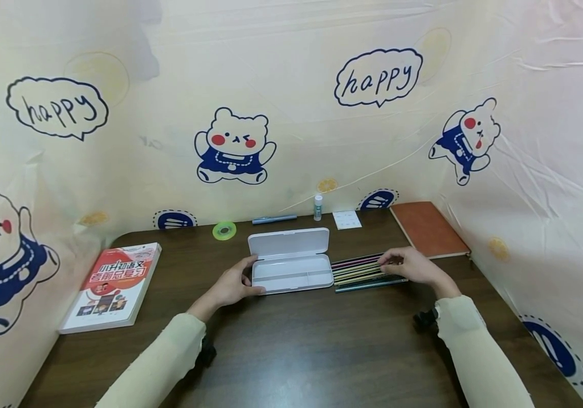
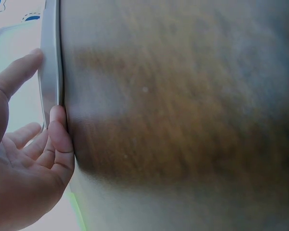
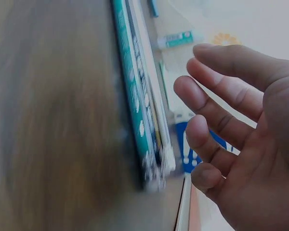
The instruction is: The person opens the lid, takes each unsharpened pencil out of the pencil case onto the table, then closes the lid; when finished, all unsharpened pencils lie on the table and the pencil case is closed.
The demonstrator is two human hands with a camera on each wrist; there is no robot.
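A white pencil case [image 1: 278, 279] lies on the table with its lid [image 1: 289, 243] raised at the back, and no pencils show in its tray. At its left end, my left hand [image 1: 232, 284] grips the case, with thumb and fingers on its edges in the left wrist view. Several pencils [image 1: 356, 273] lie side by side just right of the case, a green pencil [image 3: 131, 77] nearest the front. My right hand [image 1: 409, 265] is over their right ends. Its fingers are loosely bent and apart in the right wrist view, with nothing between them.
Along the back of the table are green tape [image 1: 224, 230], a blue pen [image 1: 274, 219], a glue stick [image 1: 318, 208] and a white paper [image 1: 347, 220]. A brown notebook [image 1: 430, 229] lies at the right rear; a thick book [image 1: 113, 286] is at the left. Printed cloth hangs behind.
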